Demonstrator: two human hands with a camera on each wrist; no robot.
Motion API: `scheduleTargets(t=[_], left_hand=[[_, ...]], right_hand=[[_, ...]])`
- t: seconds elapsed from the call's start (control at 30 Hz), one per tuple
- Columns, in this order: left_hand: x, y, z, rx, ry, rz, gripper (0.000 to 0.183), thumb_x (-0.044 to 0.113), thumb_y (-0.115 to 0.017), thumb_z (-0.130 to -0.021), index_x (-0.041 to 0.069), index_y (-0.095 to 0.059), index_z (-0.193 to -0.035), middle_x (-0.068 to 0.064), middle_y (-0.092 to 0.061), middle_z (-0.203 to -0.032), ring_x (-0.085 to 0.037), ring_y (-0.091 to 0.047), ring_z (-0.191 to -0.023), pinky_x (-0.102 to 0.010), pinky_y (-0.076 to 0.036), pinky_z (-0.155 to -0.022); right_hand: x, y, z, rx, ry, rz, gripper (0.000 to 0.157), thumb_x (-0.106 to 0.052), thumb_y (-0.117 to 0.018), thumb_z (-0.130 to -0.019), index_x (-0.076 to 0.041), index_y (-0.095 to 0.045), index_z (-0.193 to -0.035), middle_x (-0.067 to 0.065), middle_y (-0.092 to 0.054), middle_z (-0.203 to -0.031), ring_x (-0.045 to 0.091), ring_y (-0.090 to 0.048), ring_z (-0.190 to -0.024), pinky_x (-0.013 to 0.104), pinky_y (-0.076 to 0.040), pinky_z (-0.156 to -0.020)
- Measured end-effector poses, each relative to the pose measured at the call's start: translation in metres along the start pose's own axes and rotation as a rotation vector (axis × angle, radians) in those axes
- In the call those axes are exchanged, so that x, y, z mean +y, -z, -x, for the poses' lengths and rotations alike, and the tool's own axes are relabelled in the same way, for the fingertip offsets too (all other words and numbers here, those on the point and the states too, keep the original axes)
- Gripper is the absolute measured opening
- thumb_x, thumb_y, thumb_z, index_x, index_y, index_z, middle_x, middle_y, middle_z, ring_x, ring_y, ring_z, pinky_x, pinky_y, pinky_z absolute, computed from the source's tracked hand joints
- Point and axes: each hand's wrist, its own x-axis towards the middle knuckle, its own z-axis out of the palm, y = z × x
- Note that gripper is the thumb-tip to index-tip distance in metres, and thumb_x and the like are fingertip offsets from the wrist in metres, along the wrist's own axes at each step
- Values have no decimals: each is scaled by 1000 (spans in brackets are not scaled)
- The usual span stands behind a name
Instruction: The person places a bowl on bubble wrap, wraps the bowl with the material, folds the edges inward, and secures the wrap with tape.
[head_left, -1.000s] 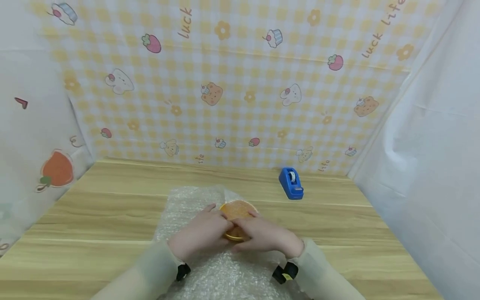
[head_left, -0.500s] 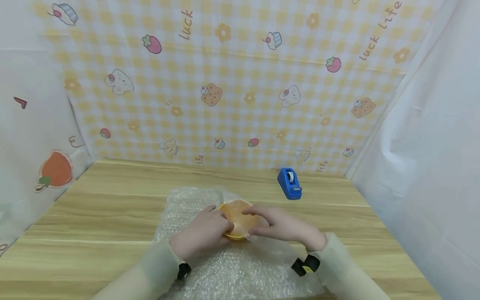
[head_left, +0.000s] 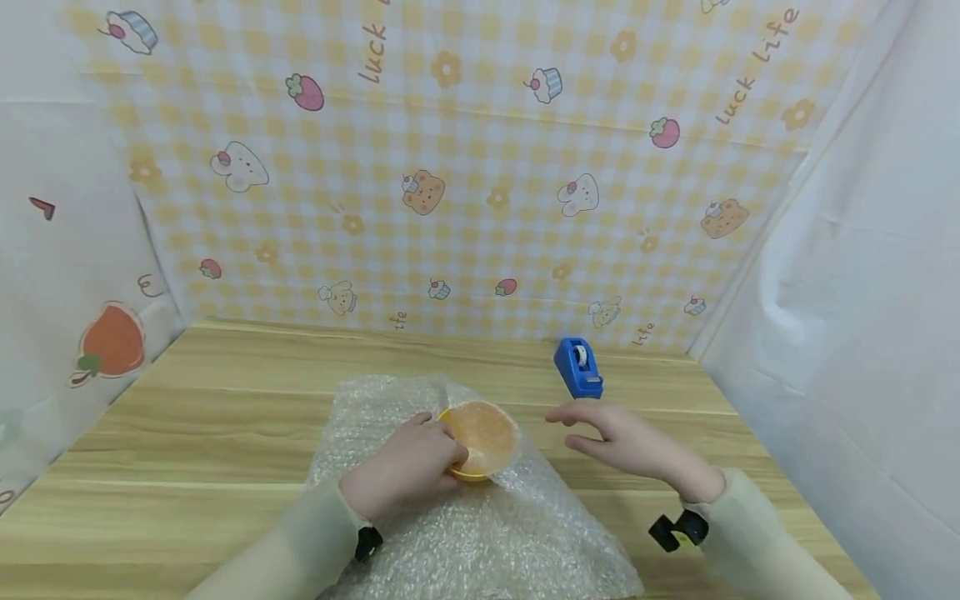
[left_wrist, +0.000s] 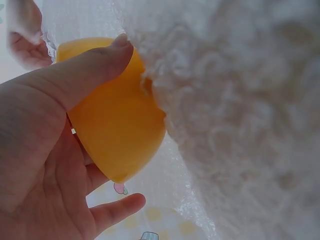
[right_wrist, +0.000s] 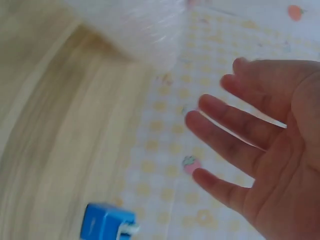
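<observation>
My left hand (head_left: 403, 468) grips a yellow bowl (left_wrist: 117, 122) by its side, the thumb (left_wrist: 95, 67) lying across it in the left wrist view. Bubble wrap (head_left: 487, 542) lies under the bowl and spreads toward me. A piece of the wrap appears to lie over the bowl's mouth, which looks pale orange in the head view. Over the table to the right of the bowl, my right hand (head_left: 633, 442) holds nothing. Its fingers (right_wrist: 227, 135) are spread and slightly bent in the right wrist view, just in front of a blue tape dispenser (head_left: 577, 367).
The wood-grain table (head_left: 225, 400) ends at a yellow-checked cloth backdrop (head_left: 480, 117). White sheeting (head_left: 847, 300) hangs along the right side, with a printed white sheet (head_left: 60, 250) on the left.
My right hand has let go of the wrap at the bowl and moved right, toward the tape dispenser. The wrap's right side has settled into a slanted edge. My left hand stays on the bowl.
</observation>
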Motion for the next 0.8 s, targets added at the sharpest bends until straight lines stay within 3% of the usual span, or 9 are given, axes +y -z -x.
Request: scheduleTargets(t=[0.2, 0.3, 0.4, 0.57, 0.8], left_hand=[[-1, -4, -2, -2, 1, -10, 30, 26, -74, -77, 28, -50, -61, 15, -50, -68, -13, -57, -86, -55, -32, -105], [-1, -3, -3, -4, 0, -10, 30, 29, -75, -78, 28, -50, -61, 16, -49, -68, -12, -56, -83, -55, -33, -104], [-2, -4, -3, -5, -3, -14, 29, 30, -75, -78, 28, -51, -62, 16, -49, -67, -12, -55, -82, -55, -34, -103], [-3, -5, -3, 10, -14, -33, 30, 30, -75, -77, 27, -50, -61, 16, -49, -66, -12, -56, -82, -54, -37, -100], [-1, -3, -2, 6, -18, -31, 32, 32, -74, -78, 28, -48, -60, 17, -44, -63, -10, -53, -78, -53, -38, -99]], right_hand=[[21, -23, 17, 95, 196, 348, 63, -5, -81, -75, -12, -57, -133, 10, -57, -132, 28, -58, -115, 45, -52, -89], [31, -39, 23, 145, 318, 449, 78, -11, -87, -66, -16, -55, -136, 12, -55, -135, 27, -57, -117, 47, -51, -90], [35, -48, 26, 166, 403, 484, 85, -15, -90, -62, -19, -54, -138, 11, -53, -138, 24, -59, -113, 43, -52, -87], [30, -54, 27, 181, 467, 470, 77, -9, -87, -62, -20, -60, -133, 10, -51, -140, 22, -61, -109, 37, -52, -84], [24, -57, 22, 225, 541, 377, 60, 6, -65, -68, -21, -67, -122, 7, -53, -138, 22, -56, -118, 39, -50, -92]])
